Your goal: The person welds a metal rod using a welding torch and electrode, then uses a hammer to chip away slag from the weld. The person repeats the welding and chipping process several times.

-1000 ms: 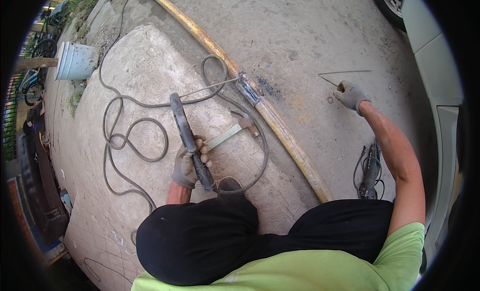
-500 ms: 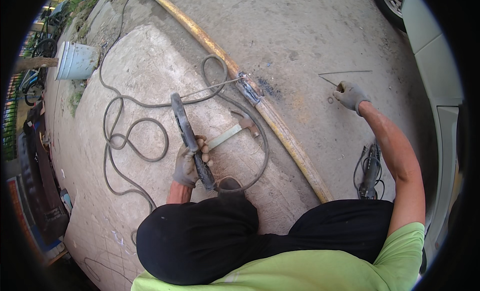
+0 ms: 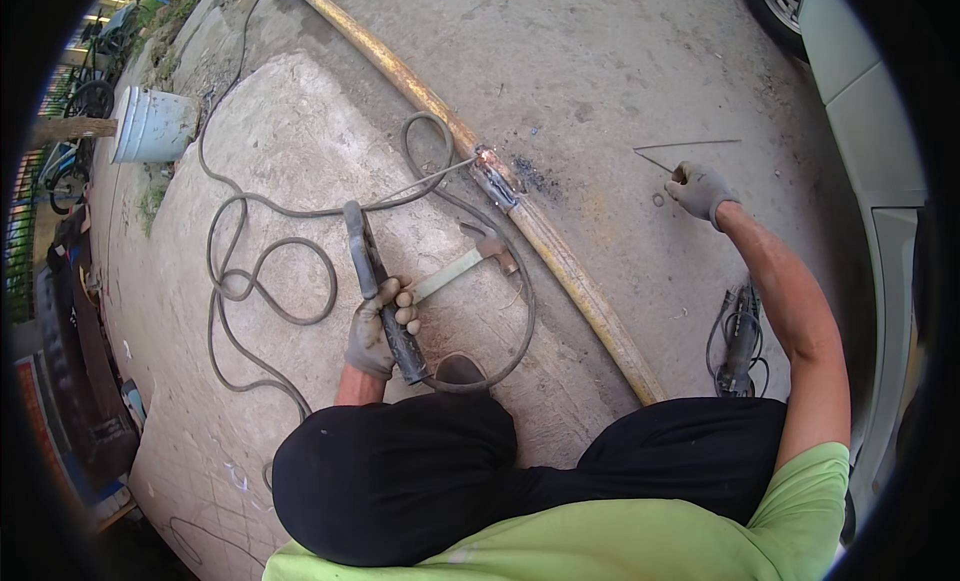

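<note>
My gloved left hand (image 3: 380,326) is wrapped round the black grip of a welding electrode holder (image 3: 362,251). A thin electrode (image 3: 415,189) runs from its jaw to the joint (image 3: 495,176) on a long rusty yellow pipe (image 3: 575,281). The upper end of that joint glows orange-red where the tip meets it. Just past my left fingers lies a hammer (image 3: 450,273) with a pale green handle. Out to the right, my gloved right hand (image 3: 700,189) has its fingers closed on the end of a thin wire rod (image 3: 690,144), bent into a sharp V.
The holder's dark cable (image 3: 330,281) loops over the concrete on the left. An angle grinder (image 3: 738,341) with its cord lies near my right knee. A light-coloured vehicle (image 3: 880,131) stands along the right edge. A pale blue bucket (image 3: 155,126) sits at the far left.
The electrode holder has turned slightly in my left hand, and the electrode tip sits a little further left on the joint. An orange glow now shows there. My right hand is nearly still.
</note>
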A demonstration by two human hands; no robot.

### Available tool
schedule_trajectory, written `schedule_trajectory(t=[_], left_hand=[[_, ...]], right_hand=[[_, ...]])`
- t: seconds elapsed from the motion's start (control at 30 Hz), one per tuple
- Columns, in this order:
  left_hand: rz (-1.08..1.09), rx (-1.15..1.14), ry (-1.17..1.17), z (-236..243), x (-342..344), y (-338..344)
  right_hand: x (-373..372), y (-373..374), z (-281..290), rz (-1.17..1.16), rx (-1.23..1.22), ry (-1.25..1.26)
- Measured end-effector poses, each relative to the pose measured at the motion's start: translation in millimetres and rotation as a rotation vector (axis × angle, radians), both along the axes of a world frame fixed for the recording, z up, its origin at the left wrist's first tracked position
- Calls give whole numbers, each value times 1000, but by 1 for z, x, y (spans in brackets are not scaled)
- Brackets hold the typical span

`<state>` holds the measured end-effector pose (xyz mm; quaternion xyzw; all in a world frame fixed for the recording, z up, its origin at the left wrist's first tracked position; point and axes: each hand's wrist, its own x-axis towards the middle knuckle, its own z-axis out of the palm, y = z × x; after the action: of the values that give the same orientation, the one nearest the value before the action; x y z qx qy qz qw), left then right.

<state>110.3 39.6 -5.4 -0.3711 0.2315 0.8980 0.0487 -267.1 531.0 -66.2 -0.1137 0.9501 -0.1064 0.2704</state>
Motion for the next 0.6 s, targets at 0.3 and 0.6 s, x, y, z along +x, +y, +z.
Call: schedule_trajectory(t=[0.3,0.6], left_hand=[[-88,-258,2,13,-7,11],[-107,-329,-16,12,-4,11]], right_hand=[[-1,3,0,10,2,13],[-3,3,-1,21,17,12]])
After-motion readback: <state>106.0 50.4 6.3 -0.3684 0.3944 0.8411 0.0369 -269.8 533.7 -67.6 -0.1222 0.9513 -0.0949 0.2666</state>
